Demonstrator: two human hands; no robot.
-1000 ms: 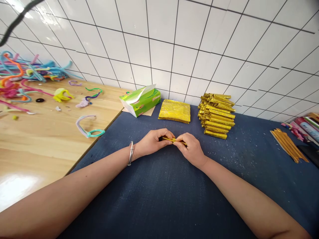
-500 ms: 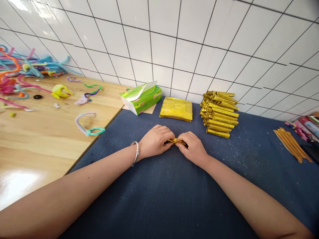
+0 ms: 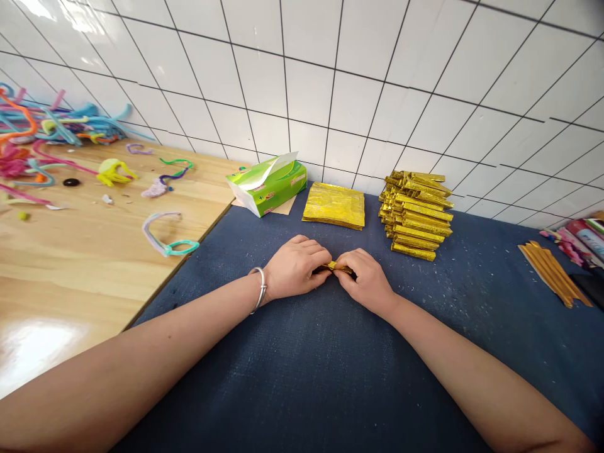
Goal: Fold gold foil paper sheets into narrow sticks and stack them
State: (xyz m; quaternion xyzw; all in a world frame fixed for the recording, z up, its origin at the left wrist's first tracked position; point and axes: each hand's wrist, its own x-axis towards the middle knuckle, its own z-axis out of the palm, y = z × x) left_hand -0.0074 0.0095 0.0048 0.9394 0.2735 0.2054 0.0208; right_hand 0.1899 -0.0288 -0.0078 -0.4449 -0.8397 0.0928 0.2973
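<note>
Between my two hands, low over the dark blue cloth [image 3: 302, 365], is a narrow folded strip of gold foil paper [image 3: 333, 265], mostly covered by fingers. My left hand [image 3: 299, 267], with a silver bangle [image 3: 260, 290] at the wrist, pinches its left end. At the other end, the thumb and fingers of my right hand [image 3: 363, 277] press on the strip. Beyond the hands lies a flat stack of gold foil paper sheets [image 3: 333, 204]. To its right, a pile of folded gold paper strips [image 3: 415, 217] rises in layers.
A green tissue pack [image 3: 278, 189] stands near the tiled wall [image 3: 311, 82]. Colourful pipe cleaners [image 3: 61, 126] heap on the wooden table [image 3: 94, 264] at left. Several brownish-gold strips [image 3: 552, 274] lie far right, beside a dark flat object [image 3: 589, 289].
Almost nothing differs. Both hands stay on the gold paper strip, with only a tiny shift of the fingers.
</note>
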